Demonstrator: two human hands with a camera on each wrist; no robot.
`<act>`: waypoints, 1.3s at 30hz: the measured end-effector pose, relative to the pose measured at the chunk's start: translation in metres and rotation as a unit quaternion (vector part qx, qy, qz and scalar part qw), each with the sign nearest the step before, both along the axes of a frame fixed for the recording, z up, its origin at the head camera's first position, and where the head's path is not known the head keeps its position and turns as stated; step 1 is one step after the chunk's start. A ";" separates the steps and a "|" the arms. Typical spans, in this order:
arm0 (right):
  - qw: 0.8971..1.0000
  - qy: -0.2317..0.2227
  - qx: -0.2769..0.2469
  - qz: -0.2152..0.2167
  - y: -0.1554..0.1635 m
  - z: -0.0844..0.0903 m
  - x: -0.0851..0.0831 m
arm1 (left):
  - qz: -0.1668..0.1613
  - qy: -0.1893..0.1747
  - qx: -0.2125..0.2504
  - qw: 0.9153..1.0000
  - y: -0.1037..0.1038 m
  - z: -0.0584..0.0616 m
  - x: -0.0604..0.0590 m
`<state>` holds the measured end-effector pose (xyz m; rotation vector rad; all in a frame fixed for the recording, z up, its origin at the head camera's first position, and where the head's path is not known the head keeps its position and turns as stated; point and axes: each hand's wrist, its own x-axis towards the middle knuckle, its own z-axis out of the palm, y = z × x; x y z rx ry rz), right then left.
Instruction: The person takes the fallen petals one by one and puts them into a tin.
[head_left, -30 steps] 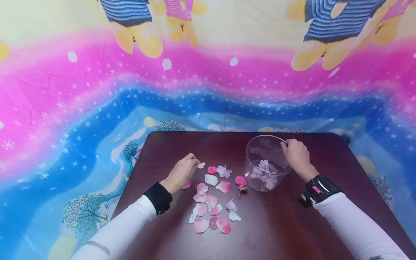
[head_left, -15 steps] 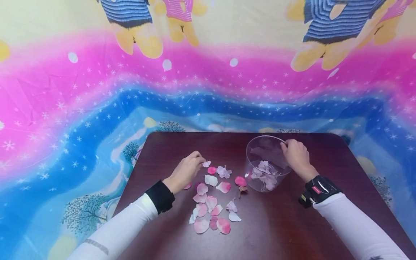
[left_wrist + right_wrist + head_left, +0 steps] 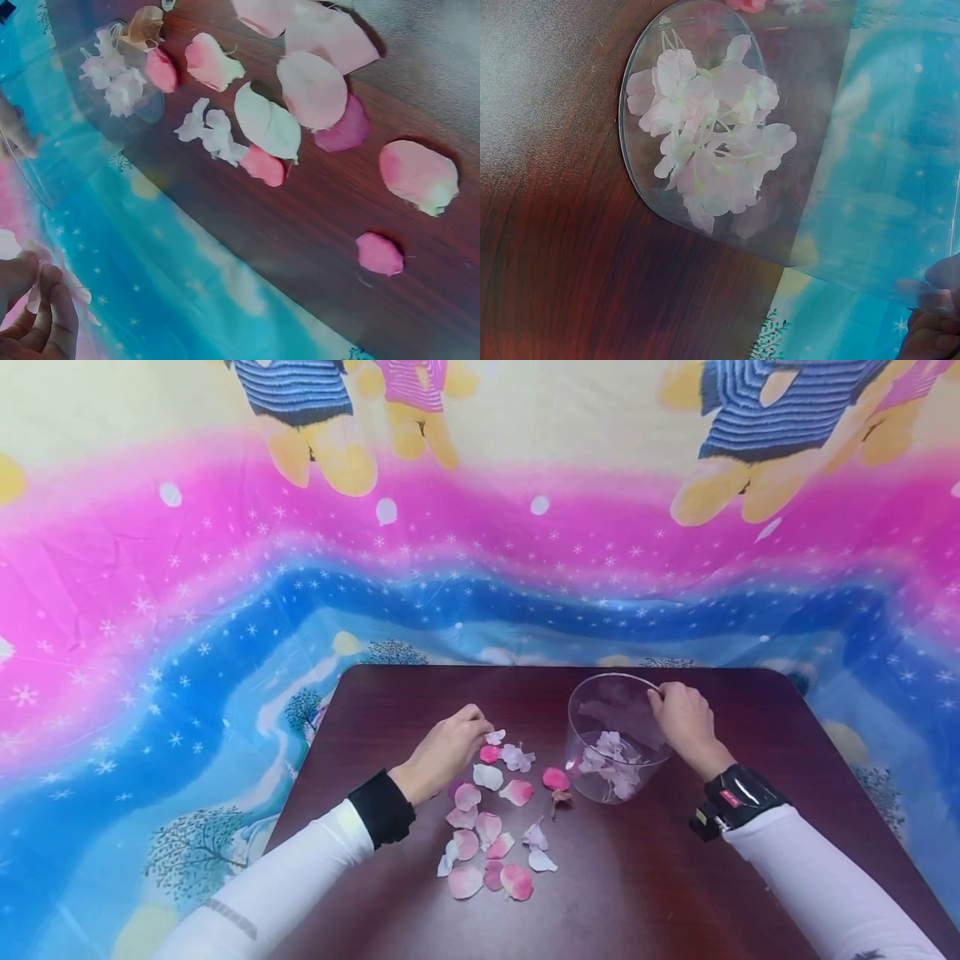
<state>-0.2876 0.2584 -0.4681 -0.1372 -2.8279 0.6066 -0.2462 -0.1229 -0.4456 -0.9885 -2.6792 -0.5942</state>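
Observation:
My left hand (image 3: 448, 749) pinches a pale pink flower (image 3: 495, 737) between thumb and fingers, above the far side of the loose petals; the left wrist view shows its thin petals (image 3: 73, 285) past the fingertips. My right hand (image 3: 684, 720) grips the rim of a clear round container (image 3: 617, 762) at its right side, thumb and fingers on either side of the wall. Inside, on the bottom, lie several pale pink blossoms (image 3: 712, 142) with thin greenish stems. Just below the held flower, a small bright pink petal (image 3: 490, 754) and a pale lilac blossom (image 3: 517, 757) lie on the table.
Several pink and white petals (image 3: 465, 882) are strewn over the middle of the dark wooden table (image 3: 637, 893). A brown dried piece (image 3: 560, 799) and a bright pink petal (image 3: 556, 778) lie close to the container's left. A colourful printed cloth (image 3: 480, 543) hangs behind the table.
My left hand has moved right, toward the container, carrying the pale pink flower. My right hand and the container have stayed where they were.

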 end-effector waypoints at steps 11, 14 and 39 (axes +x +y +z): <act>1.000 0.001 -0.001 0.003 0.000 -0.002 0.000 | -0.036 -0.038 0.017 0.999 0.020 0.013 0.003; 1.000 0.004 -0.001 0.002 -0.001 -0.002 0.000 | -0.048 -0.024 0.017 0.998 0.025 0.016 0.003; 1.000 0.012 -0.004 0.003 0.001 0.000 0.000 | -0.104 0.015 0.003 0.994 0.076 0.029 0.002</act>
